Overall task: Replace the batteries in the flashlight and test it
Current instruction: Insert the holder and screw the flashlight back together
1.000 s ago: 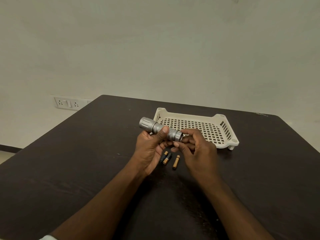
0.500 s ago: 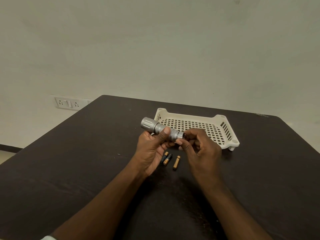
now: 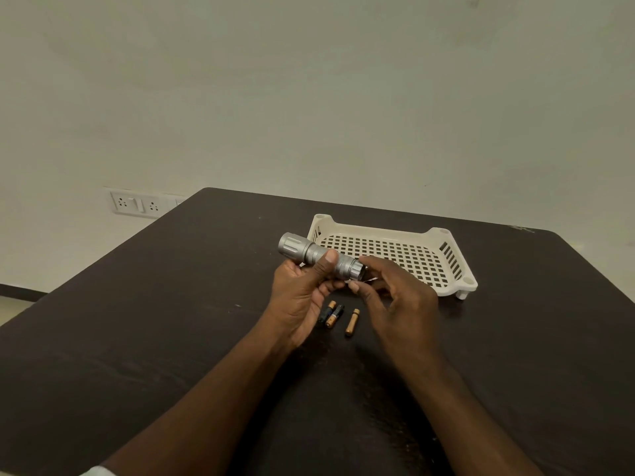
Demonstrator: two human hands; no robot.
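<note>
My left hand [image 3: 302,293] grips a silver flashlight [image 3: 309,252] by its knurled body and holds it above the table, head pointing up and to the left. The thumb lies across the barrel. My right hand [image 3: 402,304] is at the tail end, with index fingertip and thumb pinched around the tail cap. What lies between those fingertips is hidden. On the dark table [image 3: 171,338] below my hands lie two black-and-copper batteries [image 3: 330,314] side by side. A gold battery [image 3: 352,321] lies just to their right.
A cream perforated plastic tray [image 3: 378,231] stands behind my hands, right of centre, with nothing in it. A wall socket panel [image 3: 137,203] is on the wall beyond the table's left edge.
My right hand's fingers have shifted around the flashlight's tail end, the thumb dropping a little lower. The left hand, the flashlight and the batteries have stayed in place.
</note>
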